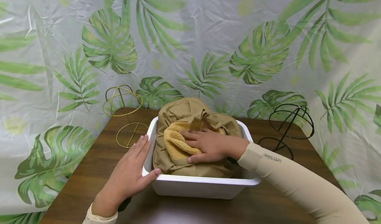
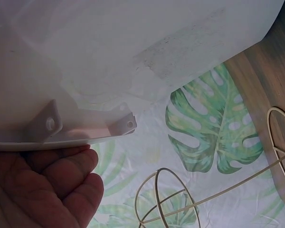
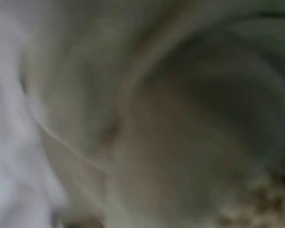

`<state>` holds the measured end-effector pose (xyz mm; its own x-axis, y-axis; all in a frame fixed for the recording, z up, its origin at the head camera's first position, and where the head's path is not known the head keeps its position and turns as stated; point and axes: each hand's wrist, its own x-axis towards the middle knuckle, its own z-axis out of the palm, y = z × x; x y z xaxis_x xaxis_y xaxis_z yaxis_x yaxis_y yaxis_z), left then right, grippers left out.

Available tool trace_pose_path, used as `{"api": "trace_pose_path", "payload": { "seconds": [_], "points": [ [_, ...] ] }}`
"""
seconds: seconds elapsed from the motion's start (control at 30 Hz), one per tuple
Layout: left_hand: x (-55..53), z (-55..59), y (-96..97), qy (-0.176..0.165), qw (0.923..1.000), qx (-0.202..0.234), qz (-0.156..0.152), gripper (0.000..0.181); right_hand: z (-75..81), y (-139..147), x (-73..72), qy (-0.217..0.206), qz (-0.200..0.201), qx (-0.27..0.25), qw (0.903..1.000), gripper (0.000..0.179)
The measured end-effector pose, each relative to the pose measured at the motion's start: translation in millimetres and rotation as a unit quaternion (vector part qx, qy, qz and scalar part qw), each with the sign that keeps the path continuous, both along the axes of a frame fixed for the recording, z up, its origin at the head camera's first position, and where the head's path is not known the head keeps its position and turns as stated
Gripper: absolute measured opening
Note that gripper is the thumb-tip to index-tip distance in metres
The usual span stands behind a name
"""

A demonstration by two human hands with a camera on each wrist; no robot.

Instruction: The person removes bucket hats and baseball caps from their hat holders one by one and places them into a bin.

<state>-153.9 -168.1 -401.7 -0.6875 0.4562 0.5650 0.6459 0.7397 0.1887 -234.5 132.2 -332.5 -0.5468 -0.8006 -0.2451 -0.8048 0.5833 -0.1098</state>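
Note:
A white plastic bin (image 1: 196,181) on the table holds tan fabric hats (image 1: 184,106) piled above its back rim. On top lies a mustard-yellow knitted piece (image 1: 174,141), folded, with a tan tied strip (image 1: 200,116) behind it. My right hand (image 1: 208,146) rests palm down on the knit, fingers spread and partly hidden among its folds. My left hand (image 1: 129,171) lies against the bin's left rim, fingers extended along it and thumb at the front left corner. In the left wrist view, its fingers (image 2: 69,171) touch the rim's edge. Blur fills the right wrist view.
A gold wire hat stand (image 1: 122,100) is on the brown wooden table (image 1: 89,171), left of the bin. At the right stands a black wire one (image 1: 293,121). A leaf-patterned curtain (image 1: 208,29) hangs close behind the table.

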Motion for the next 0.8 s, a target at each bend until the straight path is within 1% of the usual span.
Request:
{"api": "trace_pose_path", "payload": {
  "seconds": [0.1,0.17,0.3,0.4,0.57,0.7,0.8],
  "points": [
    [-0.4,-0.5,-0.1,0.004,1.0000,0.001,-0.001,0.087,13.5,2.9,4.6,0.022,0.018,-0.016,0.9995,0.080],
    [-0.7,-0.7,0.0,0.005,1.0000,0.002,-0.002,0.087,23.0,5.8,6.0,0.030,0.031,-0.036,0.9984,0.077],
    [-0.9,-0.5,-0.1,0.001,1.0000,0.004,-0.002,0.086,41.0,11.6,7.0,0.050,0.061,-0.077,0.9939,0.072],
    [-0.8,-0.4,0.0,-0.004,1.0000,0.004,-0.002,0.086,53.6,16.6,7.1,0.062,0.070,-0.098,0.9908,0.071],
    [-1.3,-0.7,0.2,-0.003,1.0000,0.004,-0.003,0.086,73.1,25.3,2.4,0.047,0.048,-0.116,0.9909,0.068],
    [-1.3,-0.7,0.1,-0.003,1.0000,0.003,-0.002,0.087,85.7,31.3,-8.5,0.049,0.031,-0.144,0.9879,0.062],
    [-0.9,-0.5,-0.1,-0.006,1.0000,0.002,-0.001,0.087,90.1,33.7,-20.0,0.054,0.028,-0.168,0.9839,0.060]
  ]
}}
